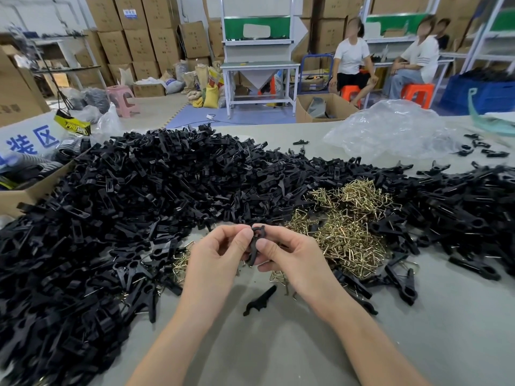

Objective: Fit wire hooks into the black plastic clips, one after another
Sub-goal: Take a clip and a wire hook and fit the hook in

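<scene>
Clips lie in a heap of clips (111, 207) far out to the left of the left hand (214, 257) and curve round beyond both hands across the bench (278, 344). The left hand itself is curled, its thumb and forefinger pinching the upper, ring-shaped end of one clip (254, 247). That clip is held up off the bench right between the two hands. Its long axis runs away from the person, ring end farthest, tail end tucked down toward the palms. No wire shows in it, so it looks not yet fitted. Whether a hook is hidden inside either palm cannot be told.

The right hand (289, 260) grips the same clip lower down, thumb pressed flat on its middle and fingers curled behind. Just nearer the person than both hands, a loose black piece (260, 300) lies flat on the bench, touching nothing.

Wire hooks (345, 229), brass-coloured and tangled, are piled just beyond and to the right of the right hand, with a few strays beside and under the left one. The main pile is much nearer the right hand, so I judge that hand the likely one to reach for a hook while the left steadies the clip, ring end kept facing away.
</scene>
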`<state>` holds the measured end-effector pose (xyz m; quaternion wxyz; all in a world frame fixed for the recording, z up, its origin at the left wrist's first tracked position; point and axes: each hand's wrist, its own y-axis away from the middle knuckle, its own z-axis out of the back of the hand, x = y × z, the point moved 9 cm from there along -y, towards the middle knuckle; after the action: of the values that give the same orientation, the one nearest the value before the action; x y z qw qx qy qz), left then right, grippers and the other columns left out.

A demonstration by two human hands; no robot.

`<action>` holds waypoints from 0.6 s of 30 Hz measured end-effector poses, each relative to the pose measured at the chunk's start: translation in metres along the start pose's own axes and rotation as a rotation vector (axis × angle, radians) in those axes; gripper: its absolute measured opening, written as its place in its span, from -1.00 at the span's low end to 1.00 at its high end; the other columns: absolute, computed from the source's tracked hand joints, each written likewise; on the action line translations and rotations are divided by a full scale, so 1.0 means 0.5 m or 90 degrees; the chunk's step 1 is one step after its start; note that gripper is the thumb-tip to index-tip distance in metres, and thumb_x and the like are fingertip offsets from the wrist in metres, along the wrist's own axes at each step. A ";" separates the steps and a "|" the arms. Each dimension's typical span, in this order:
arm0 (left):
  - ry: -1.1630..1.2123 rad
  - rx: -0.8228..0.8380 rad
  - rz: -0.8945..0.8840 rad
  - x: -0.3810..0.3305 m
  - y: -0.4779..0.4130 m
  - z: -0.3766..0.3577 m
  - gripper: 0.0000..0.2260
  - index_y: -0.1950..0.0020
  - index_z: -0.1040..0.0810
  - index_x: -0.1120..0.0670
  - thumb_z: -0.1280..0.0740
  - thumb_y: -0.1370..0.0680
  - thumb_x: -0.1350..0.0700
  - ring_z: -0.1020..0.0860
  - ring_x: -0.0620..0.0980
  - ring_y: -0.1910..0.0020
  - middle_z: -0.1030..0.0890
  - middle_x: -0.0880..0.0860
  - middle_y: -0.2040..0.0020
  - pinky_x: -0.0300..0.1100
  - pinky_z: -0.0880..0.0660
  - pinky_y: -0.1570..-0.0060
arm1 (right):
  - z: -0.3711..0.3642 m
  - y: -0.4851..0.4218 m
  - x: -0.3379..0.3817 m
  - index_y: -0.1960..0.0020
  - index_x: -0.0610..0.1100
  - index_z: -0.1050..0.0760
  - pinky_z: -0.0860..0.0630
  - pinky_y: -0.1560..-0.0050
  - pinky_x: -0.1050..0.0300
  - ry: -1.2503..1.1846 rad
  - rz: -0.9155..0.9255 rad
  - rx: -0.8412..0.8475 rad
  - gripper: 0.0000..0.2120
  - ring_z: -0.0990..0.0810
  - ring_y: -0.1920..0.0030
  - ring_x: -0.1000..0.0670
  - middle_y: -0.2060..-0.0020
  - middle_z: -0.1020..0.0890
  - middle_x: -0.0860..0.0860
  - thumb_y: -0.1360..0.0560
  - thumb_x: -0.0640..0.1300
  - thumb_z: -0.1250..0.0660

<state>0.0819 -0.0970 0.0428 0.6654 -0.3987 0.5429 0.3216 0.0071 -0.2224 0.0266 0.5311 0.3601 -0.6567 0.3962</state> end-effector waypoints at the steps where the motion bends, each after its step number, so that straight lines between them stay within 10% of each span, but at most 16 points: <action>1: 0.007 0.017 -0.002 -0.002 -0.001 -0.004 -0.87 0.01 -0.70 -0.03 -0.34 -0.61 0.05 -0.66 0.02 0.14 -0.72 0.00 0.13 -0.13 -0.59 0.09 | 0.002 0.000 0.000 -0.16 0.01 -0.67 -0.63 0.13 0.19 -0.007 0.001 -0.003 -0.76 -0.67 0.19 0.03 0.07 -0.73 -0.10 -0.57 -0.25 -0.40; 11: 0.081 0.015 0.035 0.004 -0.001 0.004 -0.81 -0.06 -0.70 -0.08 -0.32 -0.64 0.15 -0.69 -0.06 0.01 -0.74 -0.03 0.04 -0.25 -0.60 0.01 | 0.006 -0.001 0.001 -0.33 -0.13 -0.57 -0.64 0.11 0.16 -0.035 0.004 -0.005 -0.69 -0.68 0.14 0.00 -0.02 -0.69 -0.21 -0.59 -0.25 -0.37; 18: -0.002 0.028 -0.006 -0.010 0.003 -0.008 -0.81 -0.01 -0.70 -0.10 -0.33 -0.62 0.14 -0.63 0.21 0.07 -0.72 0.05 0.12 0.04 -0.59 -0.02 | 0.009 -0.001 0.002 -0.29 -0.05 -0.59 -0.64 0.13 0.17 -0.028 0.012 -0.010 -0.68 -0.68 0.18 0.00 0.15 -0.67 -0.07 -0.58 -0.29 -0.37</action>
<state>0.0778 -0.0997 0.0471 0.6765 -0.3861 0.5466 0.3074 0.0055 -0.2268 0.0273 0.5157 0.3583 -0.6744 0.3883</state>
